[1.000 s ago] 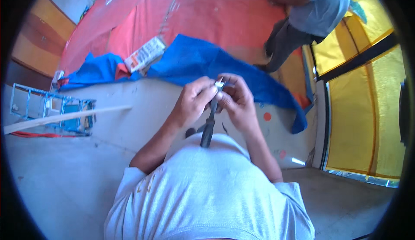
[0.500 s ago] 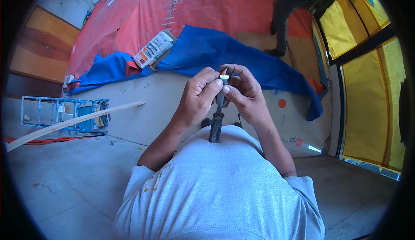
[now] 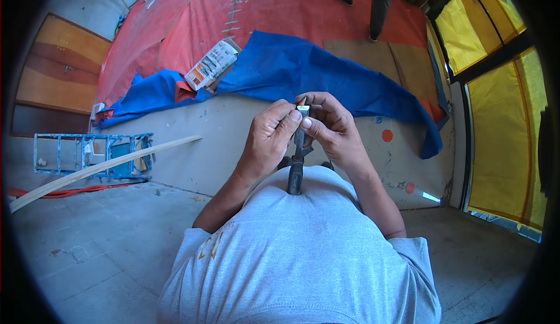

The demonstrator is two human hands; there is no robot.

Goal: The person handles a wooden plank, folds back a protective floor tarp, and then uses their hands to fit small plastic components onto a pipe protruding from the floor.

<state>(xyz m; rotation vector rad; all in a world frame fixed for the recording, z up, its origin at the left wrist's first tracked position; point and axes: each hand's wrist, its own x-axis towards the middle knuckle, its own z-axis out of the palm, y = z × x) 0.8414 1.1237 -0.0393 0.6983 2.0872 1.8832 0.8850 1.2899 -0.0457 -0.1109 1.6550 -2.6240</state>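
Observation:
In front of my chest I hold a long dark tool (image 3: 296, 175) upright, its black grip-like end close to my shirt. Its kind is not clear. At the top shows a pale, flat, bright end, between my fingertips. My left hand (image 3: 268, 137) is closed with thumb and fingers pinched at that end. Opposite it, my right hand (image 3: 338, 134) is closed around the same end, thumb on the near side and index finger curled over. A small brownish pointed piece (image 3: 302, 100) peeks out by the right index finger; what it is I cannot make out.
Ahead lie a blue sheet (image 3: 280, 67), a red floor covering (image 3: 280, 9) and a torn carton (image 3: 213, 64). On the left are a blue ladder (image 3: 111, 149) and a long wooden strip (image 3: 105, 165). Another person's legs (image 3: 379, 9) stand far right, near yellow sheeting (image 3: 501, 143).
The other person has stepped farther away. My hands stay around the tool's top with only slight shifts; the pointed piece shows less now. The view has shifted a little.

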